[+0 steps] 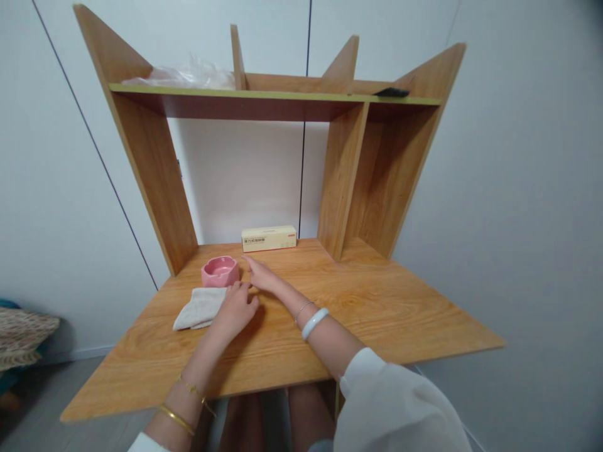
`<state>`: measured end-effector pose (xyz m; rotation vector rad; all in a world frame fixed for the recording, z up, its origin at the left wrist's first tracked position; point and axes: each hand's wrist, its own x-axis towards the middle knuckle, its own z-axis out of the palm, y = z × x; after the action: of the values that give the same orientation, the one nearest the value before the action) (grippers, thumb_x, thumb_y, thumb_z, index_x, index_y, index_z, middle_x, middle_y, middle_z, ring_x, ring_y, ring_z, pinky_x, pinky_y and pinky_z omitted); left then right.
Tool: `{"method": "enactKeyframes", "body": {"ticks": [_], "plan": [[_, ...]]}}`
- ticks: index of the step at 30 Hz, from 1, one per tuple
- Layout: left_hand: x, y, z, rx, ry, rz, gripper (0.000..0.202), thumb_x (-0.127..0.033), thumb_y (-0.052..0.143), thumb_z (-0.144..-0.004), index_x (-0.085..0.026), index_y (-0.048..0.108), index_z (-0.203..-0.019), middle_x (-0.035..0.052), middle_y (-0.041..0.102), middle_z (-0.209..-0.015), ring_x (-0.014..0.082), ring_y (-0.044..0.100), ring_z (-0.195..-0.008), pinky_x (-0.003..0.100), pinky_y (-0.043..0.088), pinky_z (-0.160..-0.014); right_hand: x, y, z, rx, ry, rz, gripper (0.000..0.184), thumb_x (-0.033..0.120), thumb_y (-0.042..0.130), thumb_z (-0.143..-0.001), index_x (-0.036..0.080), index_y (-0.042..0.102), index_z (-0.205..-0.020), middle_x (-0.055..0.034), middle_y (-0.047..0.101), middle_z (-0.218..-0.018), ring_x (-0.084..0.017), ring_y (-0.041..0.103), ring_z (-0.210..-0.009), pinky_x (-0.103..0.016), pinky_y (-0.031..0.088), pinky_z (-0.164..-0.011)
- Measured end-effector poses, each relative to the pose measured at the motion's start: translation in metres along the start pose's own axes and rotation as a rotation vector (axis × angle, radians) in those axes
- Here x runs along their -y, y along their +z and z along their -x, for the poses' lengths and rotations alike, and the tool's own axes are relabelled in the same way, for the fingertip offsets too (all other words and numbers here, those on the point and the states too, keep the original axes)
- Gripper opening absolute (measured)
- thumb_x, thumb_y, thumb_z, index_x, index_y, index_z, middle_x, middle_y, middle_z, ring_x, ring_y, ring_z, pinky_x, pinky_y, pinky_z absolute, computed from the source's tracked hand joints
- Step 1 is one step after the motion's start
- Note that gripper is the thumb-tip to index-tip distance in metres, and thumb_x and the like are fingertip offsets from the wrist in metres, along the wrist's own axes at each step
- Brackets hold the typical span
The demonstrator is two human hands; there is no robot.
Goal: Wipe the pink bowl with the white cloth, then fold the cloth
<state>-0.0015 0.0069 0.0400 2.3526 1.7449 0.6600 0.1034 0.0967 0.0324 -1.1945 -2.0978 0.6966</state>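
My left hand (235,307) rests on the wooden desk (377,301), its curled fingers touching the right edge of a folded beige cloth (200,307). My right hand (259,273) reaches forward across the desk with fingers stretched out flat, just right of a pink ceramic ashtray (220,271) and holding nothing. A cream rectangular box (269,238) lies against the back wall behind both hands.
A wooden hutch rises over the desk, with an upright divider (342,182) to the right. On its top shelf lie a crumpled clear plastic bag (188,75) and a flat black object (392,92). A patterned cushion (21,333) sits at far left.
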Motion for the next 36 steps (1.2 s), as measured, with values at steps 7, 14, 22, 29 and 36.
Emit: {"method": "enactKeyframes", "body": {"ticks": [7, 14, 22, 29, 36], "plan": [[-0.028, 0.039, -0.025, 0.205, 0.253, 0.152, 0.033, -0.014, 0.046, -0.074, -0.013, 0.06, -0.105, 0.0133, 0.061, -0.109, 0.0245, 0.054, -0.108, 0.036, 0.04, -0.097, -0.057, -0.03, 0.034, -0.186, 0.133, -0.018, 0.053, 0.002, 0.046, -0.074, 0.012, 0.051, -0.126, -0.013, 0.05, -0.132, -0.018, 0.042, -0.125, -0.035, 0.027, -0.108], [-0.025, 0.077, -0.056, 0.114, 0.352, 0.251, 0.041, -0.013, 0.041, -0.079, -0.008, 0.051, -0.118, 0.0174, 0.056, -0.122, 0.0226, 0.05, -0.115, 0.039, 0.034, -0.104, -0.073, -0.035, 0.039, -0.215, 0.206, -0.106, 0.051, 0.008, 0.035, -0.085, 0.02, 0.04, -0.135, -0.0087, 0.053, -0.13, -0.013, 0.048, -0.121, -0.034, 0.034, -0.104], [-0.017, 0.083, -0.057, 0.067, 0.346, 0.284, 0.039, -0.013, 0.039, -0.081, -0.008, 0.054, -0.117, 0.0165, 0.058, -0.121, 0.0222, 0.053, -0.113, 0.037, 0.038, -0.101, -0.074, -0.029, 0.04, -0.199, 0.265, -0.119, 0.049, 0.007, 0.034, -0.087, 0.018, 0.044, -0.133, -0.0091, 0.055, -0.129, -0.013, 0.049, -0.12, -0.03, 0.035, -0.103], [-0.018, 0.084, -0.055, 0.059, 0.346, 0.242, 0.039, -0.014, 0.041, -0.082, -0.01, 0.054, -0.118, 0.0147, 0.059, -0.12, 0.0211, 0.053, -0.113, 0.037, 0.036, -0.103, -0.074, -0.03, 0.044, -0.194, 0.257, -0.149, 0.05, 0.007, 0.035, -0.086, 0.016, 0.042, -0.134, -0.0109, 0.058, -0.124, -0.014, 0.052, -0.117, -0.032, 0.038, -0.101], [-0.019, 0.082, -0.054, 0.07, 0.327, 0.239, 0.036, -0.013, 0.04, -0.081, -0.009, 0.058, -0.112, 0.0159, 0.061, -0.116, 0.0218, 0.055, -0.109, 0.037, 0.038, -0.101, -0.074, -0.031, 0.045, -0.197, 0.235, -0.161, 0.048, 0.007, 0.037, -0.085, 0.017, 0.045, -0.132, -0.0096, 0.06, -0.121, -0.013, 0.053, -0.116, -0.031, 0.039, -0.099]]}}
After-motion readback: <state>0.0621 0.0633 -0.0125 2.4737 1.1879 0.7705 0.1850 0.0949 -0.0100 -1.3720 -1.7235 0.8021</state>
